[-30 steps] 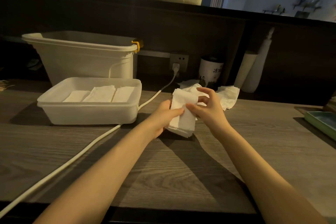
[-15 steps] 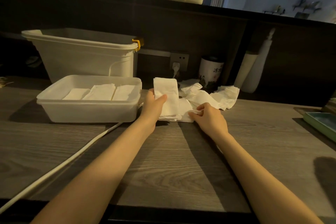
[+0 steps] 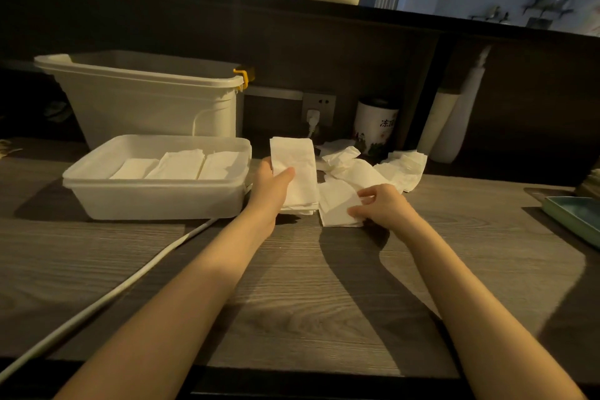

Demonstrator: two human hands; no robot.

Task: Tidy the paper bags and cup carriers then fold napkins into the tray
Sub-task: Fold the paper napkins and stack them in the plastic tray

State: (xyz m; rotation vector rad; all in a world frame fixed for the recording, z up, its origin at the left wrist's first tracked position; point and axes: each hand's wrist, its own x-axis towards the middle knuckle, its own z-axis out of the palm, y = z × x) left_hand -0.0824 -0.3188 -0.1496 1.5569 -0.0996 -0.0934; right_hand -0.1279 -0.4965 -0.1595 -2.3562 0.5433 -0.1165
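Observation:
My left hand (image 3: pixel 271 187) grips a folded white napkin (image 3: pixel 297 178) just right of the white plastic tray (image 3: pixel 156 201), thumb on top of it. The tray holds three folded napkins (image 3: pixel 180 166) side by side. My right hand (image 3: pixel 383 206) pinches the edge of another white napkin (image 3: pixel 337 206) lying flat on the wooden counter. Behind it lies a loose pile of unfolded napkins (image 3: pixel 389 167).
A large white bin (image 3: pixel 146 97) stands behind the tray. A white cable (image 3: pixel 97 305) runs from a wall socket (image 3: pixel 319 107) across the counter to the lower left. A printed canister (image 3: pixel 375 127) and a white bottle (image 3: pixel 454 120) stand at the back. A green dish (image 3: pixel 574 221) sits far right.
My left hand carried the folded napkin left toward the tray and away from my right hand. My right hand dropped to the counter and took hold of another napkin.

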